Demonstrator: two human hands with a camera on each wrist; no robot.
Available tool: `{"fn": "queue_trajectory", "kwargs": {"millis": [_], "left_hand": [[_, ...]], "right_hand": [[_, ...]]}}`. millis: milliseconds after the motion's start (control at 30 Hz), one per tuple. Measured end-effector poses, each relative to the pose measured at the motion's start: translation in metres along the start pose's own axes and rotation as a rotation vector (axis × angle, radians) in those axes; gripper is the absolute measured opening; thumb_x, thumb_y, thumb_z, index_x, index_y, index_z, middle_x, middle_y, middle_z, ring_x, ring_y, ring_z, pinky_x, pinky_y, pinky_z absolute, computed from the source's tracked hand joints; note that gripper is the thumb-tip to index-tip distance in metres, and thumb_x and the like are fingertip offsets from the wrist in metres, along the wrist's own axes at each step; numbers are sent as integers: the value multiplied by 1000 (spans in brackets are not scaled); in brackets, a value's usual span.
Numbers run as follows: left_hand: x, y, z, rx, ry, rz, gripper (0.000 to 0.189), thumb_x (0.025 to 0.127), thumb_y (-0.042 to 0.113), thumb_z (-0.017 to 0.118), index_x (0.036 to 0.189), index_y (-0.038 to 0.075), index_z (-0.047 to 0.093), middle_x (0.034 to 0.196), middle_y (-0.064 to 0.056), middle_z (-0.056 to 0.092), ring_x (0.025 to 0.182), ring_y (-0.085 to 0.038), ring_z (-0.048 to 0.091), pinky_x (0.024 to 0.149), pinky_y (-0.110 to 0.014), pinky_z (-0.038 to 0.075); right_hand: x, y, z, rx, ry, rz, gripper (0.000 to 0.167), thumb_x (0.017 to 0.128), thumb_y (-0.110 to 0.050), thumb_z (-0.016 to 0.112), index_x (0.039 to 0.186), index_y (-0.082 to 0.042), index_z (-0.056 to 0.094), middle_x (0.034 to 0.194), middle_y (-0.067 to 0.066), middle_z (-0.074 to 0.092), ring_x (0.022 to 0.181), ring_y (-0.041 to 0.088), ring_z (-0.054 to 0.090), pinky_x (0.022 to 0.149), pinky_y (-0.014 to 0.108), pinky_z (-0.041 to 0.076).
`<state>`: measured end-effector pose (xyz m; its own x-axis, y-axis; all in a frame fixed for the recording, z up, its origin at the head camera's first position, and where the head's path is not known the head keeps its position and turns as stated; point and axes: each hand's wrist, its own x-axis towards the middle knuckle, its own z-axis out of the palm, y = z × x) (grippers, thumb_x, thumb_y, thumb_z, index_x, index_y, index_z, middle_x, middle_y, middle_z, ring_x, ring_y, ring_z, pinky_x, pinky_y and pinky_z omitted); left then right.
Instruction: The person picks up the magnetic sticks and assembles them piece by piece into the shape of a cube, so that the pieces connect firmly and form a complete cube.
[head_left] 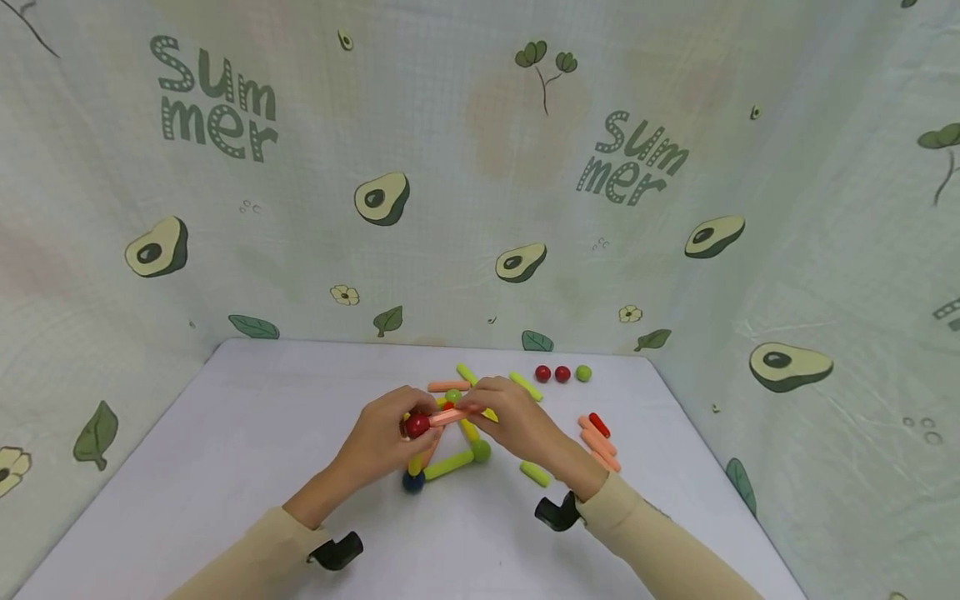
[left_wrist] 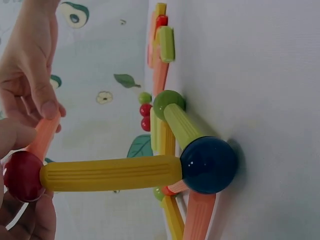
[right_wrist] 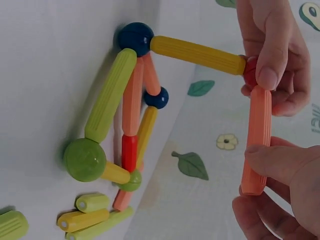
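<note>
My left hand [head_left: 384, 435] grips a dark red ball [left_wrist: 22, 176] between thumb and fingers. A ridged yellow stick [left_wrist: 110, 173] rises from a dark blue ball [left_wrist: 209, 165] on the table to that red ball. With thumb and fingers, my right hand [head_left: 521, 423] pinches a peach stick [right_wrist: 258, 135]; its far end meets the red ball. Below lies a flat frame of sticks and balls. In the right wrist view, a lime stick [right_wrist: 111, 97] joins the blue ball to a green ball [right_wrist: 85, 160], and a second blue ball [right_wrist: 156, 98] sits at another corner.
Two red balls [head_left: 562, 374] and a green ball [head_left: 583, 373] lie at the back right. Several peach sticks [head_left: 600, 443] and a short red stick [head_left: 599, 424] lie on the right. A short lime stick [head_left: 535, 474] rests near my right forearm. Printed cloth [head_left: 450, 308] hangs behind the table.
</note>
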<state>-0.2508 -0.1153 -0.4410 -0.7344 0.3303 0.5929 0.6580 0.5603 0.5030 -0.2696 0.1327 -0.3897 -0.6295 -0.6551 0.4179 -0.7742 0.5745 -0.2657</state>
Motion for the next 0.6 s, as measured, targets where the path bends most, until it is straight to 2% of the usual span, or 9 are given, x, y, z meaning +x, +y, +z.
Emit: {"fn": "queue_trajectory", "kwargs": {"millis": [167, 300, 433, 600], "left_hand": [[1, 4, 6, 46, 46, 5, 33, 82, 13, 93, 108, 16, 73, 104, 5, 69, 91, -10, 62, 77, -24, 60], [0, 5, 7, 56, 52, -12, 32, 82, 10, 93, 107, 17, 74, 104, 5, 69, 93, -11, 63, 79, -25, 61], [-2, 2, 2, 57, 52, -22, 32, 82, 8, 93, 106, 17, 75, 105, 5, 69, 92, -11, 61, 77, -25, 61], [-4, -5, -6, 87, 65, -6, 31, 82, 6, 92, 106, 17, 75, 105, 6, 69, 92, -10, 62, 78, -26, 61]], "right_hand": [[-1, 3, 0, 18, -3, -6, 29, 90, -9, 86, 117, -13, 79, 110, 0, 74, 100, 16, 66, 90, 28, 60], [-5, 13, -2, 42, -4, 15, 35, 92, -8, 84, 125, -12, 77, 115, 0, 75, 104, 18, 68, 91, 34, 61], [-12, 28, -3, 23, -12, 89, 37, 92, -4, 83, 128, -12, 75, 117, 2, 76, 104, 19, 69, 89, 36, 61], [-21, 46, 0, 4, -98, 209, 34, 94, -4, 81, 127, -6, 75, 119, 6, 75, 103, 24, 69, 88, 36, 61]]}}
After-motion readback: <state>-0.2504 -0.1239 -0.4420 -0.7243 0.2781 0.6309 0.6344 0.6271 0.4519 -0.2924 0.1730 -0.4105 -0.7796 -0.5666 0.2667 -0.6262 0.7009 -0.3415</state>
